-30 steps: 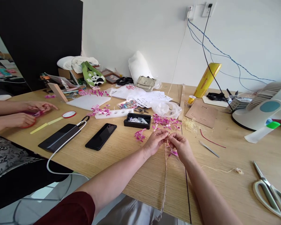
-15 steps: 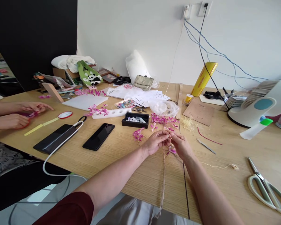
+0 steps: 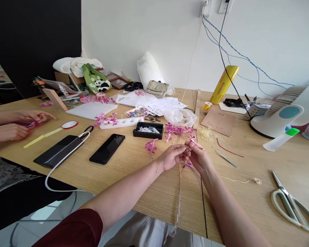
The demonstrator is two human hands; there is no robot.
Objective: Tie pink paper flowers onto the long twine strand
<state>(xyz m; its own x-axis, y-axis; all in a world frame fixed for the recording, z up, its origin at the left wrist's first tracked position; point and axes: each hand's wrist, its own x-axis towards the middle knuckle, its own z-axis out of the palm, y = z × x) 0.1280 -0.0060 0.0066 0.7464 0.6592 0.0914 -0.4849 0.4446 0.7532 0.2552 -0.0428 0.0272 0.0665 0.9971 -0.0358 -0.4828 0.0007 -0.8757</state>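
My left hand (image 3: 173, 156) and my right hand (image 3: 201, 158) are close together over the table, fingertips nearly meeting. Both are pinched on a thin flower stem (image 3: 187, 148); a small pink blossom (image 3: 192, 141) shows at the right fingertips. Below the hands a twisted paper-like cord (image 3: 179, 195) runs down over the table's front edge. Just beyond them lies a cluster of pink flowers (image 3: 179, 129), and another pink sprig (image 3: 151, 146) is to the left. More pink petals (image 3: 188, 164) show under my hands. My fingers partly hide the stem.
A black tray (image 3: 148, 130) of small white pieces and a phone (image 3: 107, 148) lie to the left. At right are tweezers (image 3: 226, 159), scissors (image 3: 290, 202) and a fan (image 3: 285, 111). A co-worker's hands (image 3: 14, 132) hold red-handled scissors at far left.
My right fingers have shifted slightly up and right, and a pink blossom now shows at their tips. The whole view has moved a little.
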